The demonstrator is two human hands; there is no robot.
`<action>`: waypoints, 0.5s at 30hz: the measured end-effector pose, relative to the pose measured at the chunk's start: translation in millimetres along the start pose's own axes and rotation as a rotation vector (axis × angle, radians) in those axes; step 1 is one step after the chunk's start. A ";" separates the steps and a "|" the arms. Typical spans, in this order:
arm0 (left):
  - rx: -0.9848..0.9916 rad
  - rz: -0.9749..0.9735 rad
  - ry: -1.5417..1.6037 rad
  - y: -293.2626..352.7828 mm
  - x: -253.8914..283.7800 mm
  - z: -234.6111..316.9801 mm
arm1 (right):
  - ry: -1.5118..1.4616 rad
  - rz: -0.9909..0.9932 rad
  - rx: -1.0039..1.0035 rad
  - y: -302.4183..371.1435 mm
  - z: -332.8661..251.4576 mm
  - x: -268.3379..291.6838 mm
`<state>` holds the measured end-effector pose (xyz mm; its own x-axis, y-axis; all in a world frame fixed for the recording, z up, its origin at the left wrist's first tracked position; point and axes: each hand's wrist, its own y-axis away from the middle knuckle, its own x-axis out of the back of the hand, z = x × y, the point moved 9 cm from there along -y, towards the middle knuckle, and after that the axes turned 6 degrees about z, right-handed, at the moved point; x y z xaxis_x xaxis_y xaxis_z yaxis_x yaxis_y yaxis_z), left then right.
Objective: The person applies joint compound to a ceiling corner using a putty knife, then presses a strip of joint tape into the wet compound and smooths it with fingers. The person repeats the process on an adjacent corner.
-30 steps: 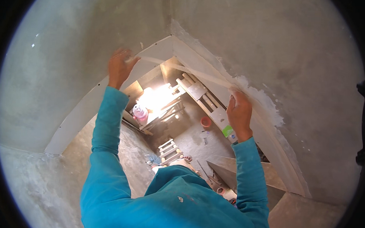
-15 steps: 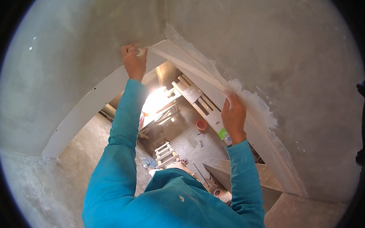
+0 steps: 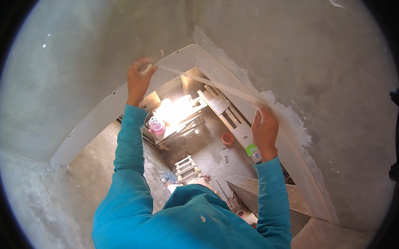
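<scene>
A thin, translucent strip of tape [image 3: 218, 84] stretches between my two hands across the gap below the corner. My left hand [image 3: 139, 83], at the left white board [image 3: 92, 116], has its fingers curled round a small pale roll, partly hidden, where the tape's left end leads. My right hand [image 3: 266, 131] is closed at the right white board [image 3: 301, 174], thumb and fingers pinching the tape's other end. Both boards run along the grey surface and meet at the corner. Rough white filler [image 3: 289, 121] edges the right board.
Far below are a ladder [image 3: 187, 166], an orange bucket [image 3: 227, 138] and a brightly lit table with a pink-tinted container [image 3: 157, 124]. Light wooden poles [image 3: 226, 110] lie under the right board, with a green-and-white packet [image 3: 252, 150] near my right hand.
My left hand has moved away from the corner, down and left. The tape, earlier along the right board near the corner, now spans the gap lower down. The view has shifted slightly.
</scene>
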<state>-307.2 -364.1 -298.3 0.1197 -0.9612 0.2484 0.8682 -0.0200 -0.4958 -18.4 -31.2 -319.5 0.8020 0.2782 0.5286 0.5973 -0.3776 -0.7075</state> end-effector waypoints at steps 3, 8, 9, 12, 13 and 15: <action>-0.006 -0.175 0.043 2.3 2.3 2.5 | 0.002 0.005 0.004 -0.4 -0.7 0.4; -0.060 -0.330 -0.012 8.1 11.8 11.4 | 0.010 0.003 -0.006 -0.4 -0.4 1.5; -0.081 -0.338 -0.010 9.5 13.5 14.3 | 0.007 0.001 -0.005 -0.6 -0.4 1.2; -0.101 -0.322 -0.073 8.5 12.0 15.9 | 0.013 -0.019 -0.014 -0.4 1.7 -0.8; -0.125 -0.311 -0.085 6.9 8.9 17.0 | 0.008 -0.018 -0.022 -0.5 2.8 -0.6; -0.205 -0.229 -0.202 1.5 1.2 18.5 | 0.000 -0.015 -0.039 0.0 3.9 -1.3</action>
<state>-296.9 -360.2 -283.4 0.0435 -0.8522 0.5214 0.7715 -0.3029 -0.5595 -19.4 -28.2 -322.0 0.7932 0.2843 0.5385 0.6084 -0.4076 -0.6809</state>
